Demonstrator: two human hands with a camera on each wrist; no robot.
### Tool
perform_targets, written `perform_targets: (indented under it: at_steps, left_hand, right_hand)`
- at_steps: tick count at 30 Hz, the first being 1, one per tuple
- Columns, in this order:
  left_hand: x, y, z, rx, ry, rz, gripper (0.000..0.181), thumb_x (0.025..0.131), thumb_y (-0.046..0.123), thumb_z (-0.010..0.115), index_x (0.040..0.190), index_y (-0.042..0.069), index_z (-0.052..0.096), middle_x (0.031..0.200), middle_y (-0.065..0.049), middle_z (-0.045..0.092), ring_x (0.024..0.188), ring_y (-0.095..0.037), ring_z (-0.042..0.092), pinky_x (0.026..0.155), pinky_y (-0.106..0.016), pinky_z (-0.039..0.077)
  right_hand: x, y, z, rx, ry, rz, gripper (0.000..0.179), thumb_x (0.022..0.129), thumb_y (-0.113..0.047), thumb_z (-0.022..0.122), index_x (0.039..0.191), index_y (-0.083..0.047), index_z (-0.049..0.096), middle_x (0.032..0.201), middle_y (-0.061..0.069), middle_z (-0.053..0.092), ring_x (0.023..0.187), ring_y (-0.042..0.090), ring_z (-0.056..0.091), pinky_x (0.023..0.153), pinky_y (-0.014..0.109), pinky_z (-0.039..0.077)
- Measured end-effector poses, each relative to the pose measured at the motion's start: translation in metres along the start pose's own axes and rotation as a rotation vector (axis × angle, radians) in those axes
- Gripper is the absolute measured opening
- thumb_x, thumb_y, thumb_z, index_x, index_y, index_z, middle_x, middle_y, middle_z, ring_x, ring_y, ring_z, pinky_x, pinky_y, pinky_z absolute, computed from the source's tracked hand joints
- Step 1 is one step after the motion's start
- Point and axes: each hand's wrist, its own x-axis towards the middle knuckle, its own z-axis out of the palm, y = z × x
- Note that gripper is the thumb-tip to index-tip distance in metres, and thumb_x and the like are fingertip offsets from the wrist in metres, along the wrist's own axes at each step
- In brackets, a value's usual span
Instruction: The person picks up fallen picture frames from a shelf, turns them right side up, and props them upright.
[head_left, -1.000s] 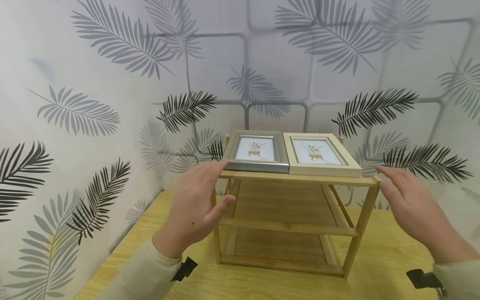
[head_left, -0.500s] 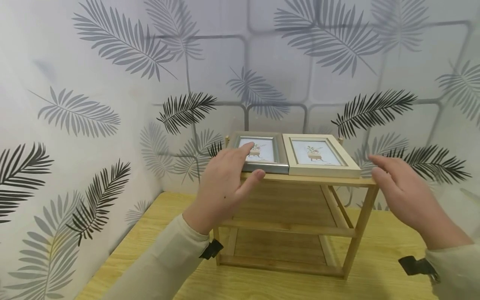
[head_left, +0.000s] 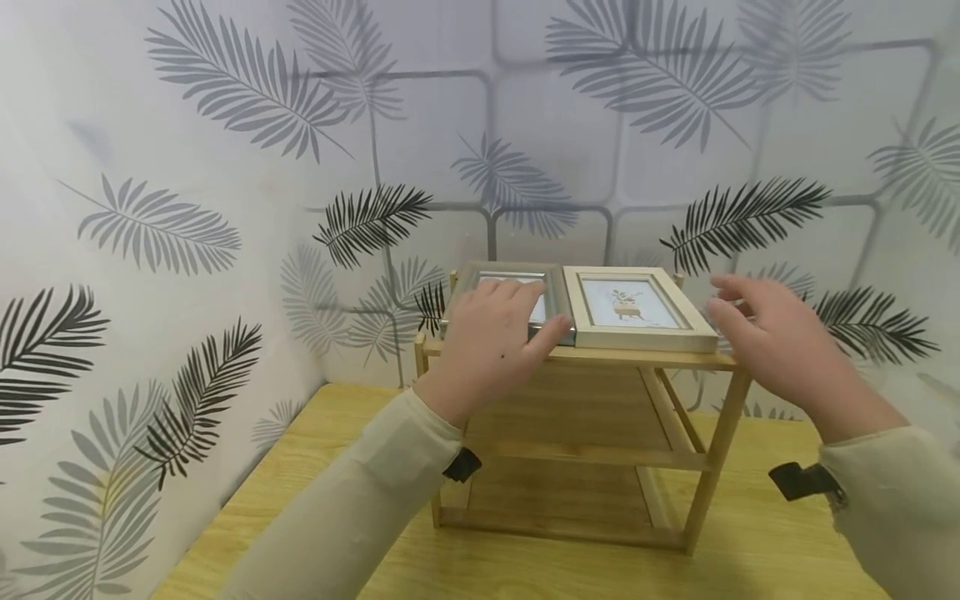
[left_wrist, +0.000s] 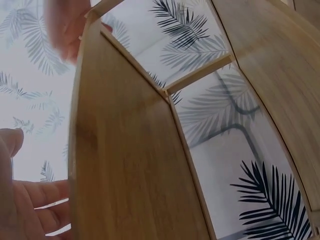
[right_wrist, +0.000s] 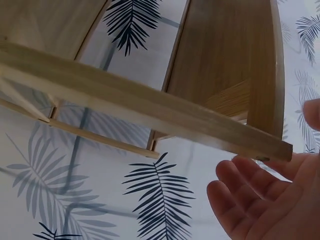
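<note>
On top of a three-tier wooden rack (head_left: 592, 454) two picture frames lie flat, side by side. My left hand (head_left: 495, 346) reaches over the silver frame (head_left: 557, 292) at the left, its fingers covering most of that picture. The cream frame (head_left: 641, 339) lies at the right with its plant print showing. Just off its right side is my right hand (head_left: 780, 346), fingers slightly bent and holding nothing. The left wrist view shows the left fingers (left_wrist: 45, 212) at the edge of the top board. From below, the right fingers (right_wrist: 245, 192) appear beside the rack's corner.
The rack stands on a yellow wood-grain table (head_left: 300, 467). Behind and to the left rise walls (head_left: 247, 350) with a leaf pattern. Two lower shelves (head_left: 562, 496) lie under the top board, below the hands.
My left hand has moved right from the rack's left corner onto the silver frame. My right hand has come left and up toward the cream frame. Both frames stay in place.
</note>
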Motion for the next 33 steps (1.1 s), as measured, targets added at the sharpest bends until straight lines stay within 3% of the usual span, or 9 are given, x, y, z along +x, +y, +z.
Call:
perform_targets:
  at_steps: [8, 14, 18, 26, 30, 33]
  left_hand:
    - [0.022, 0.009, 0.014, 0.050, -0.122, -0.082, 0.071, 0.103, 0.067, 0.028, 0.141, 0.015, 0.059, 0.140, -0.004, 0.059, 0.130, -0.027, 0.050, 0.102, -0.050, 0.042]
    - [0.039, 0.012, 0.019, 0.070, -0.157, -0.099, 0.068, 0.104, 0.065, 0.026, 0.131, 0.015, 0.063, 0.140, -0.002, 0.057, 0.132, -0.025, 0.048, 0.101, -0.048, 0.042]
    - [0.050, 0.014, 0.022, 0.083, -0.208, -0.132, 0.072, 0.103, 0.066, 0.024, 0.137, 0.014, 0.060, 0.144, -0.003, 0.054, 0.135, -0.026, 0.046, 0.104, -0.047, 0.041]
    - [0.066, 0.020, 0.028, 0.113, -0.297, -0.221, 0.079, 0.100, 0.072, 0.021, 0.138, 0.014, 0.060, 0.140, -0.006, 0.052, 0.132, -0.029, 0.046, 0.106, -0.047, 0.040]
    - [0.071, 0.023, 0.029, 0.110, -0.327, -0.243, 0.080, 0.100, 0.072, 0.021, 0.136, 0.014, 0.062, 0.140, -0.006, 0.052, 0.133, -0.029, 0.044, 0.107, -0.049, 0.038]
    - [0.073, 0.025, 0.029, 0.119, -0.366, -0.249, 0.079, 0.100, 0.072, 0.022, 0.134, 0.016, 0.065, 0.143, -0.007, 0.051, 0.134, -0.030, 0.043, 0.107, -0.049, 0.037]
  right_hand:
    - [0.035, -0.017, 0.001, -0.076, -0.129, 0.038, 0.065, 0.105, -0.047, 0.039, 0.147, 0.001, 0.045, 0.139, 0.028, 0.051, 0.122, 0.047, 0.052, 0.098, 0.066, 0.039]
    - [0.059, -0.018, 0.002, -0.078, -0.201, 0.096, 0.070, 0.105, -0.050, 0.040, 0.149, 0.005, 0.042, 0.140, 0.032, 0.049, 0.126, 0.050, 0.047, 0.099, 0.068, 0.037]
    - [0.070, -0.018, 0.004, -0.093, -0.238, 0.134, 0.073, 0.104, -0.052, 0.039, 0.148, 0.006, 0.040, 0.141, 0.034, 0.047, 0.128, 0.052, 0.044, 0.101, 0.069, 0.035]
    - [0.076, -0.019, 0.012, -0.106, -0.264, 0.197, 0.076, 0.104, -0.051, 0.041, 0.148, 0.011, 0.037, 0.145, 0.037, 0.041, 0.130, 0.053, 0.041, 0.103, 0.067, 0.035]
    - [0.074, -0.019, 0.013, -0.115, -0.272, 0.222, 0.069, 0.104, -0.046, 0.043, 0.142, 0.012, 0.046, 0.137, 0.036, 0.049, 0.113, 0.047, 0.055, 0.089, 0.060, 0.046]
    - [0.073, -0.018, 0.014, -0.112, -0.301, 0.249, 0.069, 0.104, -0.047, 0.041, 0.140, 0.012, 0.049, 0.133, 0.035, 0.053, 0.105, 0.042, 0.058, 0.084, 0.055, 0.048]
